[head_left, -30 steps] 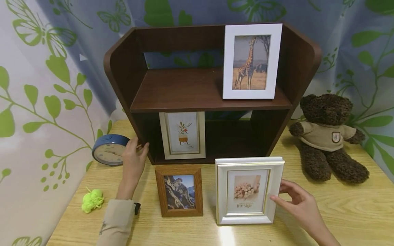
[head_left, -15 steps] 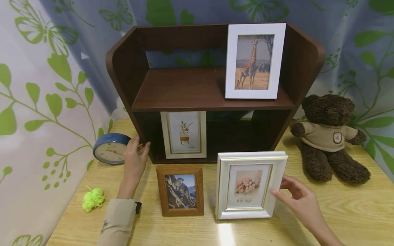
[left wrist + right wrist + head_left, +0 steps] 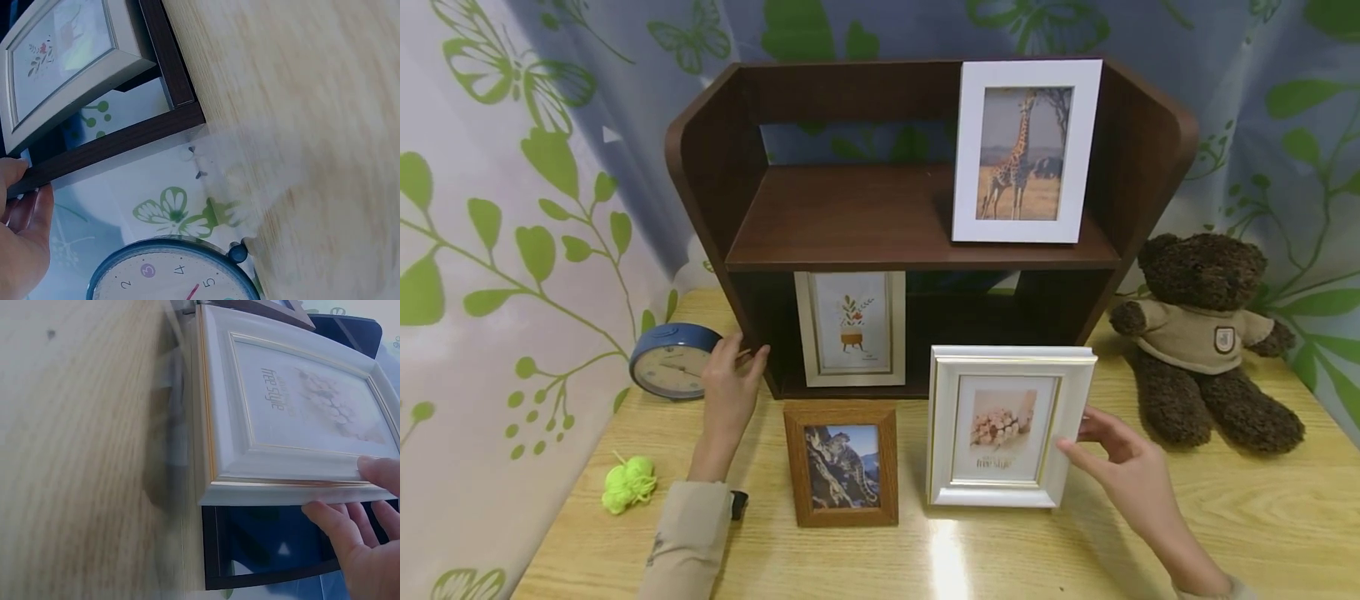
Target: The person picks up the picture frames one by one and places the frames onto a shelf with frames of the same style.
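Note:
My right hand (image 3: pixel 1123 475) pinches the right edge of a white picture frame (image 3: pixel 940 433) with gold trim and a flower print, thumb on the front and fingers behind. The frame is upright, apparently just off the table, before the lower right part of a dark brown shelf (image 3: pixel 850 212). In the left wrist view, my left hand (image 3: pixel 25 244) grips the shelf's side panel (image 3: pixel 119 137) between thumb and fingers. A cream frame (image 3: pixel 893 333) with a plant print stands in the lower compartment at left. A white giraffe frame (image 3: pixel 966 158) stands on the upper board at right.
A brown wooden frame (image 3: pixel 842 518) with a leopard picture stands on the table (image 3: pixel 1240 517) before the shelf. The blue clock (image 3: pixel 673 362) is beside my left hand, with lime yarn (image 3: pixel 628 483) nearer. A teddy bear (image 3: pixel 1198 333) sits right of the shelf.
My right hand has moved the white flower frame upward and away from me, toward the lower compartment. The left hand keeps its place on the shelf's side. The view has shifted slightly.

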`<state>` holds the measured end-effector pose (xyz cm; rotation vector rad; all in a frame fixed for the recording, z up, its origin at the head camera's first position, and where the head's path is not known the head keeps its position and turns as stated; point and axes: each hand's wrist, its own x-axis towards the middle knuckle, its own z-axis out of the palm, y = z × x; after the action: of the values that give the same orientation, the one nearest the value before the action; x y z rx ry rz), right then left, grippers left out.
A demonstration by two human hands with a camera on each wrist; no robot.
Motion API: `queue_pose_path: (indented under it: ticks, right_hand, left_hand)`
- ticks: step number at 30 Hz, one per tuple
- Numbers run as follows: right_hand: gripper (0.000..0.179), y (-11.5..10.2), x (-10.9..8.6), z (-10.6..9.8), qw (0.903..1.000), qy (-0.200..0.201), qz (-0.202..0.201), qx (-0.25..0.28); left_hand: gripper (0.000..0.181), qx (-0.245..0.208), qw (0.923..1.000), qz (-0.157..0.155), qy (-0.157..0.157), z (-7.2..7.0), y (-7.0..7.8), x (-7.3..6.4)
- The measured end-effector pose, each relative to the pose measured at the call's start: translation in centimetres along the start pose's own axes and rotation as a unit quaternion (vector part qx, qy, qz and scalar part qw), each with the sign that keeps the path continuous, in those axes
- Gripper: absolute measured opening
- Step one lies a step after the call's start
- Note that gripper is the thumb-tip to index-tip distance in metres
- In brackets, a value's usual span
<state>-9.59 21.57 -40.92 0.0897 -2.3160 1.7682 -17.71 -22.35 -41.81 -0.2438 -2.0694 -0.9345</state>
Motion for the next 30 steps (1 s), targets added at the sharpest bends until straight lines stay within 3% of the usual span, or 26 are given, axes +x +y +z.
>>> queue_pose_path:
  ticks: [5, 13, 21, 30]
  right_hand:
    - [0.04, 0.0, 0.8, 0.1, 0.9997, 0.011, -0.009, -0.017]
    - [0.051, -0.4, 2.2, 0.0, 0.9967, 0.024, 0.01, -0.077]
    - [0.055, -1.0, 3.7, 0.6, 0.9947, 0.037, 0.039, -0.087]
    - [0.053, -1.3, 5.6, 1.3, 0.9954, 0.055, 0.035, -0.07]
  left_hand:
    - [0.027, -0.016, 0.9998, -0.007, 0.0, 0.0, 0.1, 0.1]
    - [0.027, 0.001, 0.9998, -0.006, -0.018, -0.4, 0.1, 0.2]
    - [0.028, -0.013, 0.9997, 0.002, -0.021, -1.0, 0.1, 0.3]
    - [0.028, -0.02, 0.9994, -0.001, -0.028, -0.9, 0.2, 0.5]
